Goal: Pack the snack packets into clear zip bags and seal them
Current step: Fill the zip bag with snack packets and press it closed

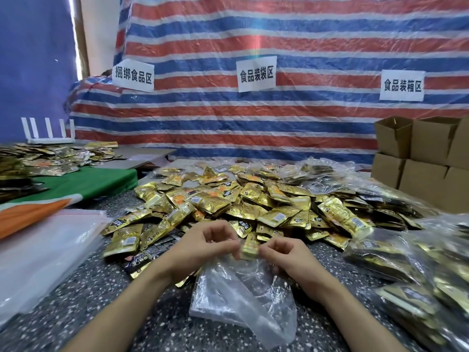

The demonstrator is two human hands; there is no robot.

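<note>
Gold snack packets (276,217), speckled table (106,283), red-blue-white striped tarp (253,39).

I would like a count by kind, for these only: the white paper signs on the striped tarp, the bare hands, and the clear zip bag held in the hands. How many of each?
White paper signs: 3
Bare hands: 2
Clear plastic zip bag in the hands: 1
Total: 6

Cardboard boxes (421,158) at right, white router (49,134) far left, striped tarp (253,47) behind.
</note>
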